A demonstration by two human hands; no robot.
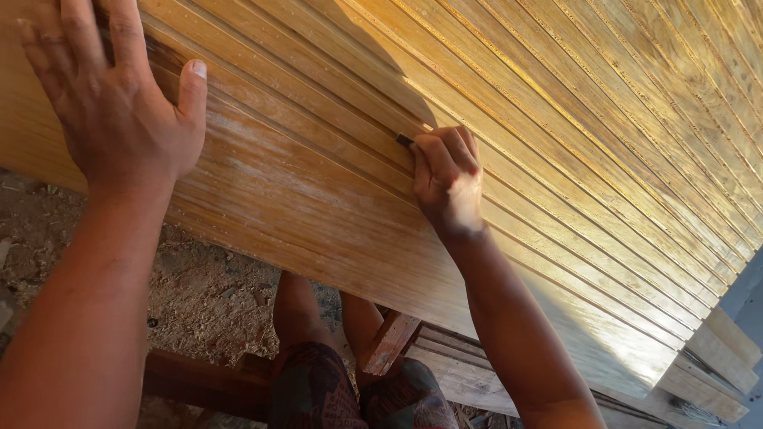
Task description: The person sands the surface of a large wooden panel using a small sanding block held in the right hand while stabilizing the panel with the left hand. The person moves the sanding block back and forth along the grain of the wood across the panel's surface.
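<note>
Grooved wood panel (pixel 556 119): left hand (pixel 119 111) flat; right hand (pixel 447 179) pinching, perhaps sandpaper (pixel 404 140).

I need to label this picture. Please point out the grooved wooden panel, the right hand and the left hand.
wooden panel (pixel 604 151), head view, bare grooved face.
right hand (pixel 447 179), head view, knuckles.
left hand (pixel 111 111), head view, back of hand.

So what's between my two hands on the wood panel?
In the head view, only bare grooved wood panel lies between the flat left hand and the right hand, which pinches a small dark piece.
</note>
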